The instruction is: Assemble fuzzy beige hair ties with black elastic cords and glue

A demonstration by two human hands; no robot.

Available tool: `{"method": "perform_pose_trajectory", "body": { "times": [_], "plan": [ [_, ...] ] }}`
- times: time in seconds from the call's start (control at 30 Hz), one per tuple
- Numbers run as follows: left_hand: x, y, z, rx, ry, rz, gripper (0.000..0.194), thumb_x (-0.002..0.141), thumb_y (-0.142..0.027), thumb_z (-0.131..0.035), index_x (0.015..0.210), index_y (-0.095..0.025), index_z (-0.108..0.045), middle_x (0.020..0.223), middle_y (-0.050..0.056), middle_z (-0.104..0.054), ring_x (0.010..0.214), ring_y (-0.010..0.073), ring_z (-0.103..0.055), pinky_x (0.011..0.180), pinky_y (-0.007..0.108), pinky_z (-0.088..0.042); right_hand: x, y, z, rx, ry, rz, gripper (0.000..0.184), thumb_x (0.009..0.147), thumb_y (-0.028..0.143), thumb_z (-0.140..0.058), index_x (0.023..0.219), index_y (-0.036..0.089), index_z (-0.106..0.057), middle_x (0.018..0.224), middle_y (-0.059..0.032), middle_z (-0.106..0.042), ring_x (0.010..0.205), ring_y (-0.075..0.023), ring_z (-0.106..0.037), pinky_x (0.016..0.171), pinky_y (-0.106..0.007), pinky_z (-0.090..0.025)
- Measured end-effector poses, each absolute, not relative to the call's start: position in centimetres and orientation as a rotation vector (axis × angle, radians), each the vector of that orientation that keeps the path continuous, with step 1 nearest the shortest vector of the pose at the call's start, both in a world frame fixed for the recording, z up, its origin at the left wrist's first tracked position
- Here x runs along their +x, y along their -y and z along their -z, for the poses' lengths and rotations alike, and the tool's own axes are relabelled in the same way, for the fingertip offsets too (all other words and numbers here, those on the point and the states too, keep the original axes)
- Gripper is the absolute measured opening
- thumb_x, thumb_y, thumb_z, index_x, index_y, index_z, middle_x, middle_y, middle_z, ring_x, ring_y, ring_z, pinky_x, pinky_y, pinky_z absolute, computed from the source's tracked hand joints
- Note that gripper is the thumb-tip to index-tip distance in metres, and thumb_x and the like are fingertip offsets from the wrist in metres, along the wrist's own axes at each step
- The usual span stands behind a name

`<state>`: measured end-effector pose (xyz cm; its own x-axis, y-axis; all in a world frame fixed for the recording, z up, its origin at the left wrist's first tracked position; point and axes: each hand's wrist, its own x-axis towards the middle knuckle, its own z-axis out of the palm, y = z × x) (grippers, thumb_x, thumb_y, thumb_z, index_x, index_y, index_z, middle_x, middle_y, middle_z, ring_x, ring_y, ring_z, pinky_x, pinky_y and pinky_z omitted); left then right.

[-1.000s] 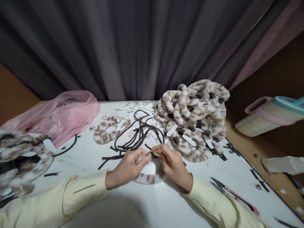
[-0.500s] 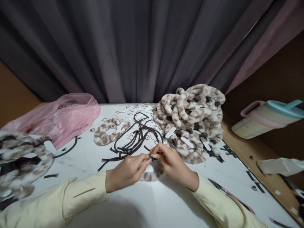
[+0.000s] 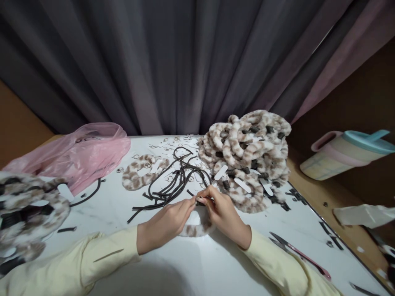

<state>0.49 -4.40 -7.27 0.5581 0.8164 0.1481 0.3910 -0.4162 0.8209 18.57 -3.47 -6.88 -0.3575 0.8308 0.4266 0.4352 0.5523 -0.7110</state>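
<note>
I saw both grips nearly closed, the left hand [image 3: 168, 220] and right hand [image 3: 224, 211] pinching something small and dark, mostly hidden, at the top of the furry ring [image 3: 197, 229]. That ring lay on the white tabletop [image 3: 154, 269], nearer me than the dark cords [image 3: 173, 187].

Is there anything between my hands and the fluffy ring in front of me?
Nothing visible. Your left hand and right hand meet at the far edge of the fluffy ring. The black cords lie beyond, not between.
</note>
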Motion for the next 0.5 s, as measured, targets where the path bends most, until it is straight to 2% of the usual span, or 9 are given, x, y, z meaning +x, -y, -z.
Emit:
{"method": "perform_pose_trajectory", "body": {
  "times": [0.17,0.27,0.33,0.43,0.5],
  "plan": [
    [0.8,4.7,6.5,1.842,-1.08,-0.727,0.026,0.086,-0.04,-0.048,0.097,-0.018,-0.057,0.093,0.009,-0.063,0.087,0.0213,-0.059,0.074,0.029,-0.045,18.3,3.8,6.9,-1.058,1.935,-0.633,0.014,0.087,0.012,-0.041,0.078,0.021,-0.046,0.073,-0.0028,-0.062,0.065,-0.0153,-0.058,0.056,-0.025,-0.045],
    [1.2,4.5,5.5,1.596,-1.129,-0.679,0.025,0.085,-0.041,-0.05,0.095,-0.019,-0.052,0.079,0.004,-0.062,0.064,0.0146,-0.056,0.057,0.025,-0.042,18.3,4.0,6.7,-1.077,1.917,-0.615,0.013,0.087,0.011,-0.041,0.078,0.021,-0.045,0.074,-0.003,-0.062,0.067,-0.0156,-0.058,0.058,-0.025,-0.045],
    [1.4,4.0,5.1,1.294,-0.995,-0.575,0.028,0.084,-0.043,-0.049,0.09,-0.016,-0.052,0.073,0.003,-0.062,0.055,0.0117,-0.053,0.052,0.022,-0.039,18.3,4.1,6.7,-1.053,1.922,-0.53,0.014,0.087,0.01,-0.039,0.08,0.02,-0.045,0.077,-0.0042,-0.061,0.07,-0.0163,-0.058,0.061,-0.027,-0.046],
    [1.4,3.2,4.6,0.87,-0.727,-0.376,0.039,0.085,-0.047,-0.045,0.079,-0.011,-0.057,0.068,0.008,-0.063,0.055,0.0124,-0.055,0.052,0.022,-0.04,18.4,4.2,6.9,-0.927,1.937,-0.339,0.015,0.087,0.008,-0.037,0.084,0.02,-0.046,0.082,-0.0065,-0.059,0.076,-0.0176,-0.056,0.065,-0.03,-0.045],
    [1.3,2.9,4.3,0.792,-0.66,-0.369,0.038,0.085,-0.043,-0.047,0.074,-0.009,-0.059,0.059,0.006,-0.06,0.046,0.0084,-0.048,0.045,0.019,-0.034,18.4,4.2,7.1,-0.826,1.967,-0.241,0.014,0.086,0.007,-0.039,0.087,0.02,-0.046,0.085,-0.0079,-0.059,0.079,-0.0187,-0.055,0.066,-0.032,-0.044]
  ]
}}
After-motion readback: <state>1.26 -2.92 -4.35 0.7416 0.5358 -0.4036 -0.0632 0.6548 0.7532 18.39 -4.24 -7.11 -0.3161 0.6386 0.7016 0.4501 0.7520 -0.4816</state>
